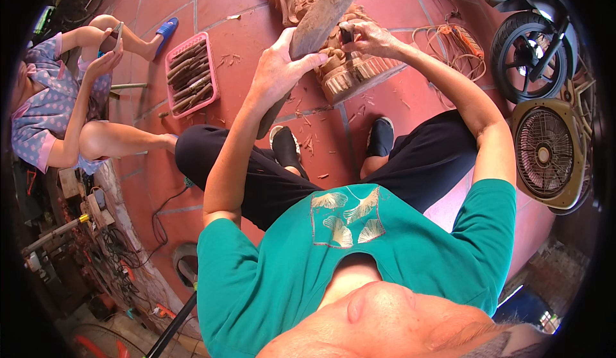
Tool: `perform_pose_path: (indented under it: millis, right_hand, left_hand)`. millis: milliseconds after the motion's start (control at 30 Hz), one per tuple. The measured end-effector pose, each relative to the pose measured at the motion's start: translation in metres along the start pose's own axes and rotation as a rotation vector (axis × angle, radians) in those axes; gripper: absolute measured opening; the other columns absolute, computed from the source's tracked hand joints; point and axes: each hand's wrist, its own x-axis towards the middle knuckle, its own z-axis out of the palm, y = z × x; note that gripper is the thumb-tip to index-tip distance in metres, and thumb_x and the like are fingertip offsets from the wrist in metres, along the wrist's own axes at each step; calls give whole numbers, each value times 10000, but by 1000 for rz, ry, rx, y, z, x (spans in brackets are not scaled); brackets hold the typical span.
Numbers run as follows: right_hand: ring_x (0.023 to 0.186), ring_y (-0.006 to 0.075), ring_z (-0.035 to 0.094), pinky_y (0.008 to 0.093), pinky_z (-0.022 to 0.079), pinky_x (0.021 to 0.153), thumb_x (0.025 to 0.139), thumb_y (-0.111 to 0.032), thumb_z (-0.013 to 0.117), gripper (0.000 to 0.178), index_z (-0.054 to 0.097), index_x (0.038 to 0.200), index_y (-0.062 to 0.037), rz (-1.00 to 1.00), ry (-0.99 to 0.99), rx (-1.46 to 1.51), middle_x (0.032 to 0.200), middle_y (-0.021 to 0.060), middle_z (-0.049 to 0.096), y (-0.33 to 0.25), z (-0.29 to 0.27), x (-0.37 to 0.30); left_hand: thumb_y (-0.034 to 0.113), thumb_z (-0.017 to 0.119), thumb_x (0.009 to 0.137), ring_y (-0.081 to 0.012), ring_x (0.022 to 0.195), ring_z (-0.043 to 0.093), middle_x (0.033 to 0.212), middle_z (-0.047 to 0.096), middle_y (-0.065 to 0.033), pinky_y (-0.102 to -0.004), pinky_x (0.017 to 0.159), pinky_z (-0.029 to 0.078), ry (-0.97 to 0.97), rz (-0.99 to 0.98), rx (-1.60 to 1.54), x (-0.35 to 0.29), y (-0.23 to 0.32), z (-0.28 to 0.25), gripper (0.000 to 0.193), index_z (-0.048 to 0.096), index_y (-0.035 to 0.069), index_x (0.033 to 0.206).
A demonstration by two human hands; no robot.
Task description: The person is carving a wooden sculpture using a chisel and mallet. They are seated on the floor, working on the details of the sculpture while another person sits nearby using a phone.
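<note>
The left hand (277, 66) is wrapped around a long wooden bar (328, 14), its thumb stretched out toward the right hand (372, 40). That forearm rises almost straight, wrist leaning slightly inward, and the bar slants up and away past the knuckles, its other end down beside the wrist. The right hand is closed in a pinch, fingers bent around a short dark tool (347, 35) held roughly upright; its forearm slants inward from an elbow set well out to the side. The tool's lower end is too small to make out.

Directly below and beyond the right hand lies the carved wood (346, 78), on the red tiled floor (250, 21). Shavings (308, 145) are scattered nearer the body, between the shoes. Left of the left hand sits a pink basket (214, 78) of long brown tools (190, 75); farther left, another person (61, 117) holds a phone. Right of the right hand lies a coiled cord (476, 69), with a wheel (529, 56) and a fan (545, 154) farther out.
</note>
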Motion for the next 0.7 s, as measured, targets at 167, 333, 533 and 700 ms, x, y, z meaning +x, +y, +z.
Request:
perform_pose_path:
  millis: [167,333,533,700]
  right_hand:
    - [679,237,592,406,463,645,793,-323,769,351,633,816,0,-119,51,-30,700,114,579,-4,1,1]
    - [578,265,556,427,442,588,790,-324,751,356,617,762,4,-170,73,-31,596,127,535,4,9,5]
    - [660,260,584,411,478,635,807,-281,767,297,653,858,-12,-144,-3,-121,731,132,603,22,12,12]
    - [881,176,657,334,568,751,867,-172,780,272,701,1086,-31,-98,-23,-143,951,72,664,3,8,5]
  left_hand:
    - [405,809,814,-228,976,694,1067,728,-153,-365,861,536,0,-30,-18,-2,-1,-1,673,563,21,1309]
    - [376,805,835,-197,887,688,990,727,-134,-344,811,544,52,29,-113,-3,0,-1,618,569,21,1283]
    - [377,783,852,-213,794,685,899,714,-150,-371,748,551,72,20,-100,-2,-4,8,544,568,11,1192]
    - [504,757,799,-359,860,709,930,711,-225,-444,794,541,-133,-83,163,4,-34,11,685,557,4,1223]
